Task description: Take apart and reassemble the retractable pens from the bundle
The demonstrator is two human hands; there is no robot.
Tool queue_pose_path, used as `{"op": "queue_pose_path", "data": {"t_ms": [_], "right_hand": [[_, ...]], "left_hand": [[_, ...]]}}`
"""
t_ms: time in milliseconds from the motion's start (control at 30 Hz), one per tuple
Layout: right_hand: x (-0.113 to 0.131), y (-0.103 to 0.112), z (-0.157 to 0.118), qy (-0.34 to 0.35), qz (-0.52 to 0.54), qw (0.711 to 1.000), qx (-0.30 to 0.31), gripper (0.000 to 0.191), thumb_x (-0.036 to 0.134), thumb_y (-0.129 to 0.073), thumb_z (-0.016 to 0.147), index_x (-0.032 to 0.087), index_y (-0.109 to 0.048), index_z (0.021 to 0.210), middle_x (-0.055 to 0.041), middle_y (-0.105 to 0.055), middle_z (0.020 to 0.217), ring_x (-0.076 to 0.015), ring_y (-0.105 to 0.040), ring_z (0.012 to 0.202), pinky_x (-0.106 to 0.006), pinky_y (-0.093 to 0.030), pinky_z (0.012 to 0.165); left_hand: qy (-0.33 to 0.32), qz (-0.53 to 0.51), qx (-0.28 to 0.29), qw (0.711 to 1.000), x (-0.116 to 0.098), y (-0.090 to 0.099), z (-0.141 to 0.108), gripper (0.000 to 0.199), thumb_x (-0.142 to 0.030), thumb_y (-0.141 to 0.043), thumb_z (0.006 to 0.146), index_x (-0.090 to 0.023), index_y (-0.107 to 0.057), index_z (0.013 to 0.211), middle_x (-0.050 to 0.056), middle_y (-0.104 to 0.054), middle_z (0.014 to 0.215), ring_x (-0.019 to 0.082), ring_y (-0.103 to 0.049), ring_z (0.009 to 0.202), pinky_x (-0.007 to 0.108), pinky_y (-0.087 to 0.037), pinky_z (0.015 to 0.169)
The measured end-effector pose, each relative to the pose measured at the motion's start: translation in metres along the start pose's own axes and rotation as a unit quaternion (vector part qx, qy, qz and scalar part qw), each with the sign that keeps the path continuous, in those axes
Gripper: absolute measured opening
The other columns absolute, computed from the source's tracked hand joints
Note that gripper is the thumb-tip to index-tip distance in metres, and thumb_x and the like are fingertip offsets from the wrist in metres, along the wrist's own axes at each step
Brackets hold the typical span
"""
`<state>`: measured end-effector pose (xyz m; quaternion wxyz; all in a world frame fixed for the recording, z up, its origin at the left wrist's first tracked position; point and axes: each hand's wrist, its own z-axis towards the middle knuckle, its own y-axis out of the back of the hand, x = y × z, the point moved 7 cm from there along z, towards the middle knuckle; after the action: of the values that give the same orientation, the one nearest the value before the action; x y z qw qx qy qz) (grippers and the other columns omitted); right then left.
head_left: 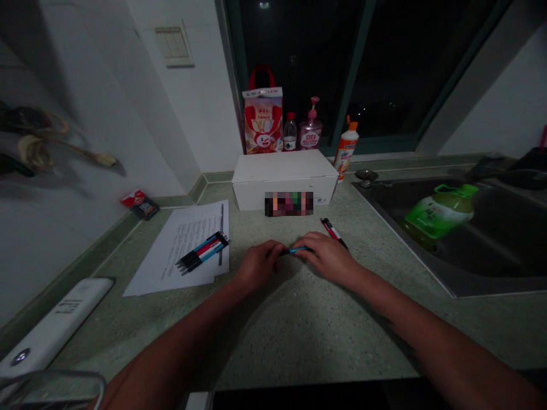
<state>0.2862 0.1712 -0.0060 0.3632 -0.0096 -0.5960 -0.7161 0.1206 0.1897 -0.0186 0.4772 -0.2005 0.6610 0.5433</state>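
Note:
A blue and black pen (294, 250) lies level between my two hands, over the middle of the counter. My left hand (258, 265) has its fingers closed on the pen's dark end. The fingers of my right hand (327, 256) pinch its blue end. Just beyond my right hand, a red, white and black pen (333, 232) rests on the counter. Several pens (204, 252) in blue, red, white and black lie side by side on printed sheets (160, 256) to the left.
Behind the hands sits a white box (284, 173), with bottles and a red bag (264, 122) beyond it. At right, a sink (461, 273) holds a large green bottle (442, 213). A long white device (55, 324) lies at lower left.

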Motion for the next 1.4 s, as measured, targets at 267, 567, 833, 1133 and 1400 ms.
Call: {"op": "queue_pose_path", "data": {"t_ms": [267, 567, 833, 1133, 1400], "right_hand": [[0.003, 0.009, -0.001, 0.019, 0.021, 0.999, -0.034, 0.012, 0.019, -0.065, 0.1, 0.023, -0.072, 0.11, -0.0061, -0.071, 0.104, -0.0234, -0.065, 0.104, -0.036, -0.05, 0.089], [-0.015, 0.011, -0.001, -0.023, -0.053, 0.997, -0.056, 0.021, 0.02, -0.054, 0.106, 0.021, -0.071, 0.118, -0.0085, -0.073, 0.109, -0.0267, -0.067, 0.105, -0.041, -0.051, 0.092], [-0.002, 0.002, -0.001, 0.042, -0.167, 0.985, -0.011, 0.02, 0.016, -0.068, 0.099, 0.025, -0.077, 0.114, -0.0062, -0.071, 0.102, -0.0266, -0.064, 0.1, -0.042, -0.047, 0.093], [0.001, -0.004, -0.001, 0.052, -0.165, 0.984, 0.038, 0.025, 0.011, -0.069, 0.096, 0.027, -0.079, 0.113, -0.0063, -0.068, 0.1, -0.0248, -0.064, 0.095, -0.038, -0.047, 0.086], [-0.013, -0.005, 0.004, 0.016, -0.085, 0.996, 0.001, 0.023, 0.017, -0.065, 0.1, 0.024, -0.077, 0.119, -0.0077, -0.072, 0.105, -0.0254, -0.065, 0.103, -0.04, -0.051, 0.094]], "left_hand": [[-0.021, 0.016, 0.009, 1.0, -0.001, -0.003, 0.001, 0.028, -0.036, -0.054, 0.098, -0.018, -0.075, 0.105, 0.003, -0.077, 0.084, 0.019, -0.07, 0.078, 0.028, -0.051, 0.076], [-0.018, 0.106, -0.042, 0.993, 0.003, 0.012, 0.004, 0.022, -0.028, -0.055, 0.098, -0.02, -0.075, 0.102, 0.002, -0.078, 0.092, 0.019, -0.069, 0.083, 0.028, -0.047, 0.076], [0.035, 0.148, -0.092, 0.984, 0.009, 0.023, 0.003, 0.022, -0.028, -0.054, 0.1, -0.02, -0.074, 0.105, 0.003, -0.076, 0.09, 0.018, -0.066, 0.079, 0.028, -0.042, 0.072], [0.03, 0.157, -0.095, 0.983, 0.008, 0.022, 0.004, 0.02, -0.026, -0.056, 0.1, -0.02, -0.075, 0.103, 0.003, -0.077, 0.091, 0.018, -0.067, 0.08, 0.028, -0.043, 0.072], [0.024, 0.159, -0.092, 0.983, 0.007, 0.021, 0.004, 0.022, -0.029, -0.055, 0.1, -0.022, -0.076, 0.103, 0.004, -0.078, 0.096, 0.02, -0.07, 0.085, 0.03, -0.045, 0.075]]}}
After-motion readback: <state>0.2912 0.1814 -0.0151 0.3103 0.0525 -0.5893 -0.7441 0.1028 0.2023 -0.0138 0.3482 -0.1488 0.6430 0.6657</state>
